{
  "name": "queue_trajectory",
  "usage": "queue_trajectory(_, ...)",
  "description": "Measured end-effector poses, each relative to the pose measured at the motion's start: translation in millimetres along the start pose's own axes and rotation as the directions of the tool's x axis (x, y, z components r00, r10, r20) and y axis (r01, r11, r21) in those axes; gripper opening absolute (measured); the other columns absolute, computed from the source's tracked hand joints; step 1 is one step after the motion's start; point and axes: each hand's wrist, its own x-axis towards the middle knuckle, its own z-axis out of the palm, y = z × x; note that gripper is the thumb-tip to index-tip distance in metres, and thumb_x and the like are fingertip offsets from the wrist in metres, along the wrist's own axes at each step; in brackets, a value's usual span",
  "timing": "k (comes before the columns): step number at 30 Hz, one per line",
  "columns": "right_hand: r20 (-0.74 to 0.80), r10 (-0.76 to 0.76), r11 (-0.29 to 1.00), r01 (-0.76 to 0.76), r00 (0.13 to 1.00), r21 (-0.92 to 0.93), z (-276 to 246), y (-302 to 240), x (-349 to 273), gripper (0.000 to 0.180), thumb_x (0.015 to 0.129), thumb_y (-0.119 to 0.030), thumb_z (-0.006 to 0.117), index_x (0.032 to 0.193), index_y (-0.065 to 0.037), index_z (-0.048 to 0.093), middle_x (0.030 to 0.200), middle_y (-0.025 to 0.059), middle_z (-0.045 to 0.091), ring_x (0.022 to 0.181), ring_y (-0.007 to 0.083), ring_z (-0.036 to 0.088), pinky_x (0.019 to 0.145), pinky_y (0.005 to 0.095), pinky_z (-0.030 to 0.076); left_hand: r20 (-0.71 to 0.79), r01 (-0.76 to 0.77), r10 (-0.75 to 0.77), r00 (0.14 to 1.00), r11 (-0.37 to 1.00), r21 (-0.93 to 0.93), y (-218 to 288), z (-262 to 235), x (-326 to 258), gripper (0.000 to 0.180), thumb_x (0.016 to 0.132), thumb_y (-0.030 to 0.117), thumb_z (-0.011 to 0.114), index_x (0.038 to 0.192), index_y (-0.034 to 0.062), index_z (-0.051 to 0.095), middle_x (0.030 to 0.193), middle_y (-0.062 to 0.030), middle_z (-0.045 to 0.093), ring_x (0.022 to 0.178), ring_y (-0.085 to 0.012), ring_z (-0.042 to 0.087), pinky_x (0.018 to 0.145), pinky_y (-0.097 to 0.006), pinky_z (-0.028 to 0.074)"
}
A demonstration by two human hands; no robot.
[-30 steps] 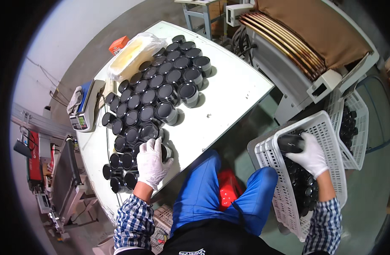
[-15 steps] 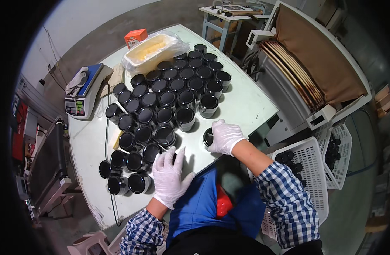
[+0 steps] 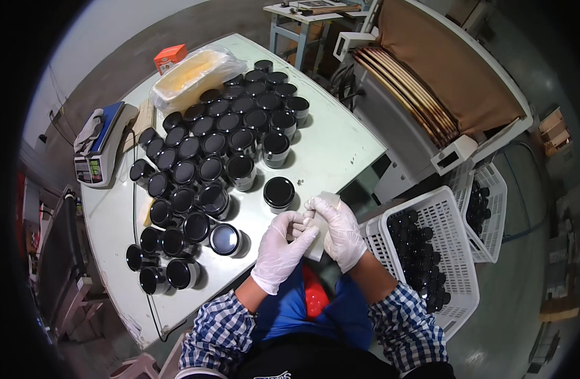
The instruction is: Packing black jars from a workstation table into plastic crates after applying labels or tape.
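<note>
Both my hands wear thin white gloves and meet just off the table's near edge. My right hand is closed on a pale, translucent sheet, whose lower part hangs down between my hands. The fingers of my left hand are pinched together against the right fingertips; what they grip is too small to make out. Just beyond them stands a clear jar with a black lid, upright and apart from the others. Another black-lidded jar is left of my left hand. Several more such jars stand packed together on the table.
The pale table holds a plastic-lined tub with yellow contents, an orange box and a scale. White crates with black items stand at right, below a machine with a brown cover.
My right hand has let go of the lone jar's lid and now holds the pale sheet. My left hand has left the jars and joined it. The whole view has shifted.
</note>
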Motion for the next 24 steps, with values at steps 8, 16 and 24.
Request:
queue_trajectory(8,-0.118,-0.001,0.989,0.018,0.993,0.149,-27.0,18.1,-8.2,0.016,0.090,-0.011,0.068,0.102,-0.004,0.060,0.090,0.0033,0.062,0.082,0.0127,0.060,0.074,0.0262,0.051,0.093,0.237,-0.228,0.969,0.966,-0.101,0.5,12.8,-3.4,0.017,0.093,0.017,0.067,0.097,0.0016,0.063,0.080,0.0022,0.059,0.072,-0.0043,0.051,0.066,-0.019,0.044)
queue_trajectory(16,0.123,0.021,1.000,-0.020,0.992,-0.004,-55.8,28.8,-1.6,0.025,0.095,-0.027,0.063,0.095,-0.002,0.062,0.078,0.0073,0.063,0.074,0.0155,0.061,0.070,0.0275,0.049,0.011,0.219,-0.219,0.976,0.969,-0.114,6.3,7.9,-7.3,0.015,0.094,0.015,0.065,0.094,-0.0007,0.064,0.082,-0.0026,0.064,0.072,-0.0084,0.056,0.067,-0.022,0.046)
queue_trajectory(24,0.014,0.208,0.967,-0.208,0.978,0.148,-44.2,41.1,-9.5,0.037,0.094,-0.042,0.061,0.079,-0.009,0.052,0.068,0.0053,0.057,0.050,0.0159,0.052,0.045,0.0268,0.042,0.019,0.136,-0.149,0.989,0.835,-0.533,2.2,-19.0,-1.2,0.018,0.097,0.017,0.057,0.092,0.0005,0.062,0.089,-0.0107,0.067,0.082,-0.0181,0.063,0.079,-0.030,0.050)
